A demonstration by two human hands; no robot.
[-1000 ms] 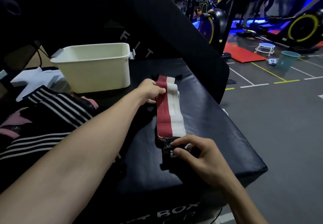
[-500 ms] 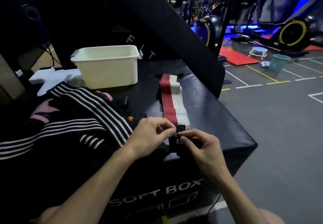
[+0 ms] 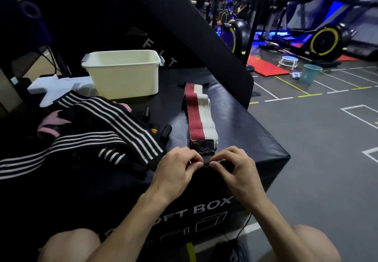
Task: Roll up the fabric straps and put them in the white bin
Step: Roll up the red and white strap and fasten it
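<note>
A red and white fabric strap (image 3: 199, 112) lies stretched out lengthwise on the black soft box (image 3: 245, 131). Its near end is a black patch, right at the box's front edge. My left hand (image 3: 177, 164) and my right hand (image 3: 233, 164) both pinch that black end between thumb and fingers, side by side. The white bin (image 3: 124, 73) stands at the back left of the box, beyond the strap's far end. What lies inside the bin is hidden.
A heap of black straps with white stripes (image 3: 106, 131) and pink pieces (image 3: 51, 124) covers the box's left side. A slanted black pad (image 3: 184, 28) rises behind the bin. Gym floor with bikes and a teal bucket (image 3: 311, 75) lies to the right.
My left hand left the strap's far end and came to the near black end beside my right hand. Both hands now pinch that end.
</note>
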